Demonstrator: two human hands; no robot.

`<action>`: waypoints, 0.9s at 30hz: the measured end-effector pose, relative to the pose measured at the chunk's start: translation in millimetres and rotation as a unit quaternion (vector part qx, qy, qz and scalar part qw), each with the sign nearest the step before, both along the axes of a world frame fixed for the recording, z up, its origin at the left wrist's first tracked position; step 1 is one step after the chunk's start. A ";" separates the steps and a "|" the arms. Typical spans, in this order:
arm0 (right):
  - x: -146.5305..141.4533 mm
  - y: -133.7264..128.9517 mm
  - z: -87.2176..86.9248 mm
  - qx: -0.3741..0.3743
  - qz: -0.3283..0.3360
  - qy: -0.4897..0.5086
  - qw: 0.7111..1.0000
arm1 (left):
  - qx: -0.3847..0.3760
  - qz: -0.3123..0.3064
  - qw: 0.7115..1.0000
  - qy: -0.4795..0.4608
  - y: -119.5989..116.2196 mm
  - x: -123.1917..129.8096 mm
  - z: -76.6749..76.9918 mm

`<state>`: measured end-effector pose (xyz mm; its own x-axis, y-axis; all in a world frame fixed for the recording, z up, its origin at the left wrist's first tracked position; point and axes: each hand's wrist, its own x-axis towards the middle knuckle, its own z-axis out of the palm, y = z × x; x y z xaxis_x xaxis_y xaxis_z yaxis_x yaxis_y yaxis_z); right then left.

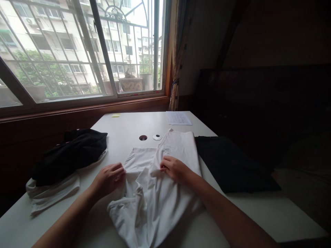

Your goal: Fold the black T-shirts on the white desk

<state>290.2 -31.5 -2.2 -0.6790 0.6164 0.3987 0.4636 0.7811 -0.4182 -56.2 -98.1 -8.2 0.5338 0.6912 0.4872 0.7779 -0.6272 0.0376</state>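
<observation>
White garment [168, 193], partly rumpled, is being held on the near middle of a white table [124, 127], its left edge being pinched by the left hand [110, 176] and a fold nearer its middle being gripped between the curled fingers of the right hand [174, 168]. It is being flanked by a black cloth pile [73, 151] at left and dark folded fabric [232, 163] at right.

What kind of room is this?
Probably a room in a home: there's a window facing flats, a tied curtain, and a white table with clothes on it.
</observation>
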 end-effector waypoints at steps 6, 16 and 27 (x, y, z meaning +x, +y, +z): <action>3.5 -1.8 11.4 -0.004 -0.013 0.182 0.983 | 0.060 0.101 0.991 -0.066 2.1 -15.5 3.8; 12.6 -7.1 29.8 0.073 -0.140 0.320 0.934 | 0.179 0.373 0.862 -0.293 -7.9 -86.2 26.2; 13.3 -2.4 18.7 0.025 -0.153 0.383 0.911 | 0.128 0.285 0.929 -0.196 10.6 -89.9 6.8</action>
<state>303.5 -33.8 16.5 0.0103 0.6975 0.7165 0.2495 0.6921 -0.6773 -146.1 -87.5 -1.3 -0.1377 0.6423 0.7540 0.9446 -0.1438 0.2951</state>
